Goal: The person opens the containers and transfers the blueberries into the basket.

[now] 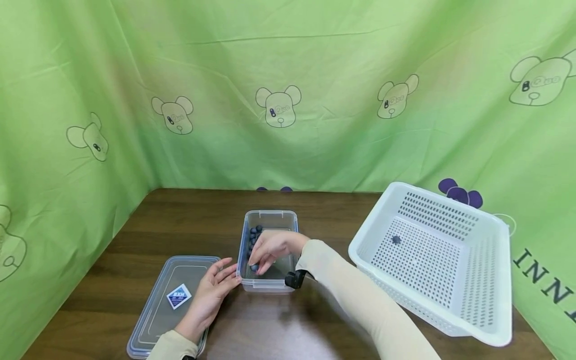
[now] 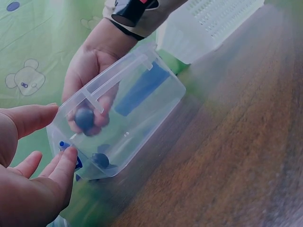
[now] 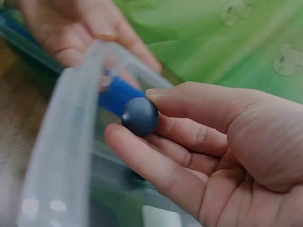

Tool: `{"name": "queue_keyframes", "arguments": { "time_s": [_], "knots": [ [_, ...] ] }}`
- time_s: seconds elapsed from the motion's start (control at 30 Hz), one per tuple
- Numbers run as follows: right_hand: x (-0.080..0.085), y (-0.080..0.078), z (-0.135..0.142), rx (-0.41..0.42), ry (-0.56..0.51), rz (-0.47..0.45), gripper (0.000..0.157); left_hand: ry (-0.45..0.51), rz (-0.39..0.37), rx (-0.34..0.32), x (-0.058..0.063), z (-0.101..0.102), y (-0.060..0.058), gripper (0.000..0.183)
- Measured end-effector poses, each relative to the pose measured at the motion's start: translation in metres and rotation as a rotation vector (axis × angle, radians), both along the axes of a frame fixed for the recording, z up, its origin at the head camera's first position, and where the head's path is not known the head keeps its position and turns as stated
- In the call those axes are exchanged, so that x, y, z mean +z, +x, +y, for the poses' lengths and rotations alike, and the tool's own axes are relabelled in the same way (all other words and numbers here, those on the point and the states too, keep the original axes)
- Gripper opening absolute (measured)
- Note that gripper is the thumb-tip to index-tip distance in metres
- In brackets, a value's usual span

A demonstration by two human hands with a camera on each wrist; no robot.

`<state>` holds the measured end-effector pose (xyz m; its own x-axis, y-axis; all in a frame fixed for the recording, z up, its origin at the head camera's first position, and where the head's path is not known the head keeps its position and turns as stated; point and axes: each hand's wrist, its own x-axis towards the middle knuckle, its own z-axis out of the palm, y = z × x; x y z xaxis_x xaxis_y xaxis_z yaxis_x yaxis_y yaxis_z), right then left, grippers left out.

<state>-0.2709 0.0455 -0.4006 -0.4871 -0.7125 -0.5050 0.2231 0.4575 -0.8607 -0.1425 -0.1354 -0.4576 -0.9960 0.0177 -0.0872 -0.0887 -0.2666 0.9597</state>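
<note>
My right hand [image 1: 272,248] is inside the clear plastic container [image 1: 266,285], low near its front left corner. Its thumb and fingertips pinch a dark blueberry [image 3: 140,117], round with a small nub on one side. Behind that hand, several more blueberries [image 1: 253,231] lie along the container's left side, partly hidden by the fingers. My left hand [image 1: 210,295] has its fingers spread and touches the container's front left corner from outside. In the left wrist view its thumb tip is right at the rim, and a fingertip rests against the wall.
A clear lid [image 1: 157,320] with blue edging and a diamond-shaped label lies under and beside the left forearm. On the right stands a large white perforated basket [image 1: 432,312] with one small dark piece [image 1: 396,240] inside. A green printed curtain [image 1: 279,155] hangs behind the wooden table [image 1: 202,215].
</note>
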Motion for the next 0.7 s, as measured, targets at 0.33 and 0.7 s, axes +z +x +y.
{"name": "queue_keyframes", "arguments": {
  "time_s": [0.33,0.7],
  "knots": [
    [0.028,-0.012,0.022,-0.059,-0.050,0.030,0.018,0.017,-0.005,0.005,0.000,0.001,0.001,0.062],
    [0.050,-0.031,0.067,-0.153,-0.119,0.108,0.031,0.030,0.004,0.009,0.000,0.001,0.001,0.062]
  ]
}}
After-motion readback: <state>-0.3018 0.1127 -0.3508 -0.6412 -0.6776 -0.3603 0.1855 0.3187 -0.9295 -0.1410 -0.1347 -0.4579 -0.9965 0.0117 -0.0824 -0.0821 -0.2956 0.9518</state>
